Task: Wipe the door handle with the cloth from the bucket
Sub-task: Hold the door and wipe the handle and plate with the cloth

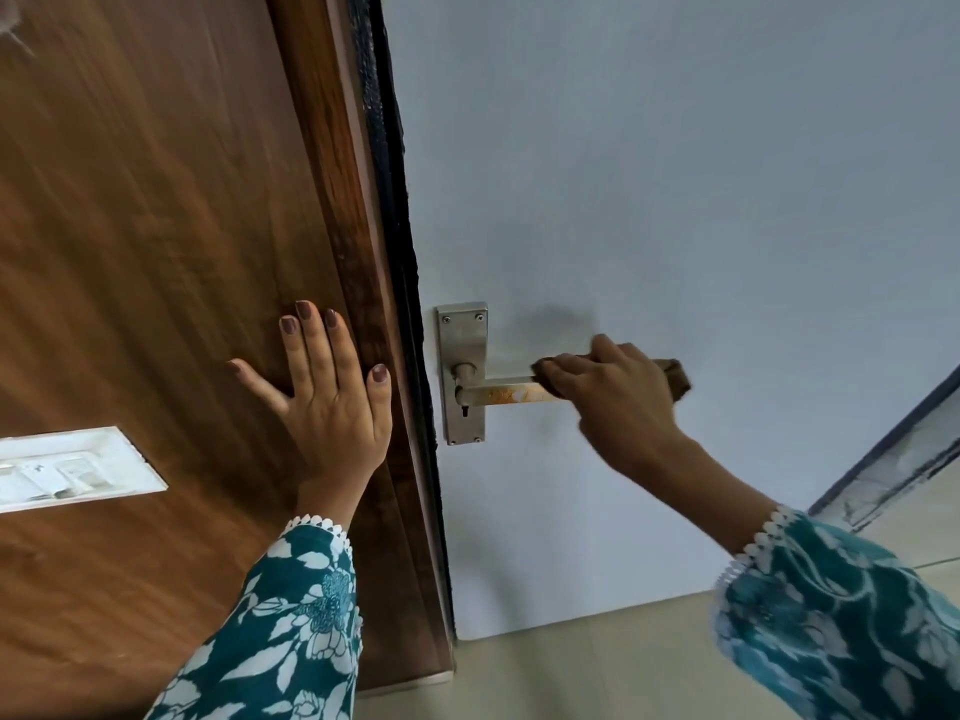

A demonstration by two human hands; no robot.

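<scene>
A metal lever door handle with a tall backplate is fixed on the pale blue-grey door. My right hand is closed around the outer end of the lever, pressing a brown cloth against it; the cloth sticks out past my fingers on the right. The lever's inner part shows bare, with orange-white marks. My left hand lies flat with fingers spread on the brown wooden panel beside the door edge. The bucket is not in view.
A white switch plate is set in the wooden panel at the left. A dark strip runs along the door edge. Beige floor shows below, and a framed edge lies at the right.
</scene>
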